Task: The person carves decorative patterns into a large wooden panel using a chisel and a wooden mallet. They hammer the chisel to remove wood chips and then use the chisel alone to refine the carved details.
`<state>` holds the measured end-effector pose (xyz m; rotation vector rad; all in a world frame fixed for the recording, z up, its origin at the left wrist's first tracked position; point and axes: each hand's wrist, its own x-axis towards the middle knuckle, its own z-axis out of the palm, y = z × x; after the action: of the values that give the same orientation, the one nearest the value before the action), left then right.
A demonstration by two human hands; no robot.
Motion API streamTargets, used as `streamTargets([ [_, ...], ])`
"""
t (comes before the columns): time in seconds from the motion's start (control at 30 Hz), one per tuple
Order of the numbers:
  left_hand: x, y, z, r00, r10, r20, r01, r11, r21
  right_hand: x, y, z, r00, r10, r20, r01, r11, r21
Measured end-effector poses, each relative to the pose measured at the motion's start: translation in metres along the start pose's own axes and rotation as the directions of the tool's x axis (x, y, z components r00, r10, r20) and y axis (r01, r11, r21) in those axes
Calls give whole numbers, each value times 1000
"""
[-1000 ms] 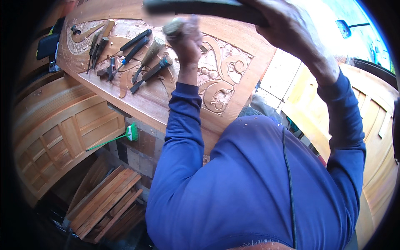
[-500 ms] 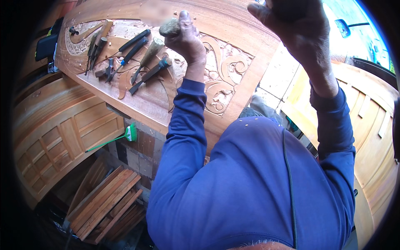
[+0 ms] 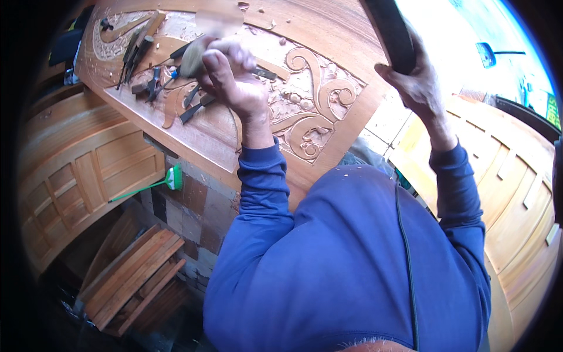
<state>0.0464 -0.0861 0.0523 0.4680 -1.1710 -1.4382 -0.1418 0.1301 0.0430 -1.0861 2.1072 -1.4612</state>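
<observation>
My left hand (image 3: 234, 79), smeared by motion, is over the carved wooden panel (image 3: 311, 111) with its fingers curled round a chisel with a pale, worn wooden handle (image 3: 190, 60). A dark flat blade (image 3: 265, 73) shows at the hand's right side, seemingly the same chisel's. Raised at the upper right, my right hand (image 3: 419, 82) grips a dark bar-like tool (image 3: 394, 35); its upper end is out of the picture. Beyond my left hand lie several chisels (image 3: 138, 58) and a small hammer-like tool (image 3: 153, 87). My left hand partly hides some of them.
Wood chips (image 3: 282, 41) are scattered on the panel. A green broom (image 3: 173, 177) leans near a panelled door (image 3: 88, 188) at the left. Stacked planks (image 3: 132, 276) lie at the lower left; another panelled door (image 3: 498, 176) stands on the right. A vehicle mirror (image 3: 485, 54) shows outside.
My left hand has moved down and left, tipping the chisel handle leftward. My right hand has come lower and slightly left, bringing more of the dark bar-like tool into view.
</observation>
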Motion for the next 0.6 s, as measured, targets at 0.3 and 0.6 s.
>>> streamTargets([
  [0.3,-26,11,-33,975,-211,-75,224,930,291,-45,26,17,917,396,40,-392,883,259],
  [0.6,29,16,-144,890,-67,451,-453,-18,891,-14,22,43,922,379,77,-383,865,326],
])
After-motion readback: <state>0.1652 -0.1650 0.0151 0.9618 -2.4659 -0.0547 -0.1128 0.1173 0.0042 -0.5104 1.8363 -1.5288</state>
